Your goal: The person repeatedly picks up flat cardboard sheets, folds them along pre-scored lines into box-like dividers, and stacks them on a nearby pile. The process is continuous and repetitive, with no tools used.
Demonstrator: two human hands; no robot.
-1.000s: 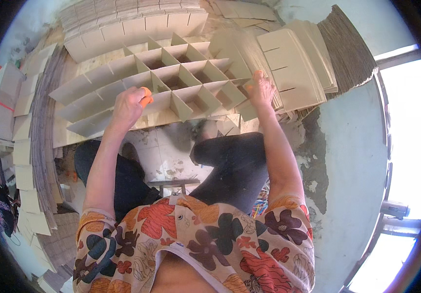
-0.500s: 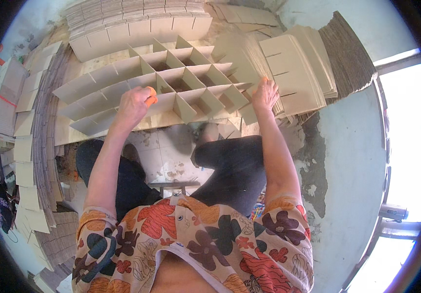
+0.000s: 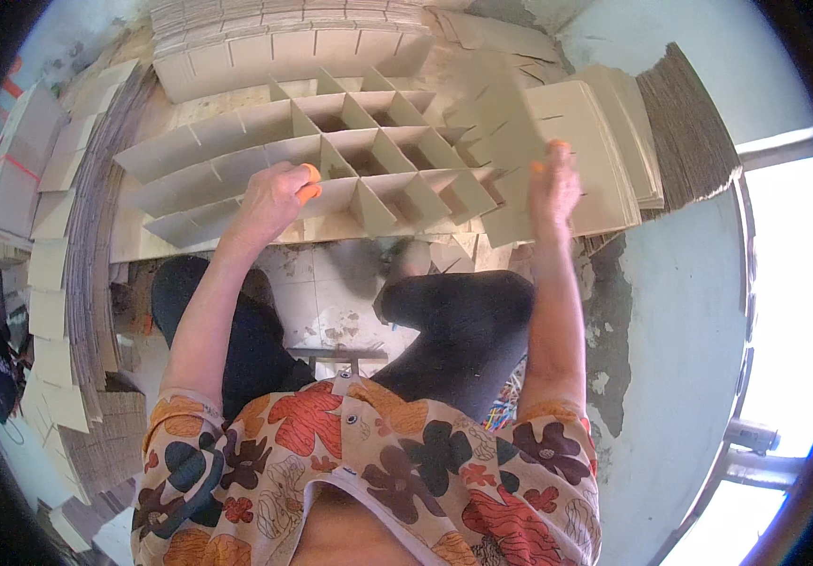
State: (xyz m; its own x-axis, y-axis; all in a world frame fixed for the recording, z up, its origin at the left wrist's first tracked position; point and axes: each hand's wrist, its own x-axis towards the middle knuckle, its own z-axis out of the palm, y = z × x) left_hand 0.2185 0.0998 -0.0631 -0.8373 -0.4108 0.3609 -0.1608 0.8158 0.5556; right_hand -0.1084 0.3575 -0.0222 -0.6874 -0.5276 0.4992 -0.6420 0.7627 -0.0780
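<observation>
A partly interlocked cardboard divider grid stands on edge, its long slotted strips running left and short cross strips forming open cells. My left hand is closed on the nearest long cardboard strip, with orange covers on its fingertips. Farther right, my right hand, also in orange fingertip covers, grips the edge of a short cardboard strip. Motion blurs both this hand and its strip. Beneath and beside them lies a stack of slotted cardboard pieces.
Behind the grid stands a long row of slotted cardboard strips. More cardboard is stacked along the left and at the far right. A carton sits at the left rim. A worn wall borders the right side.
My right hand has moved right, with the blurred short strip also farther right. My left hand keeps its hold. The whole view has shifted slightly.
</observation>
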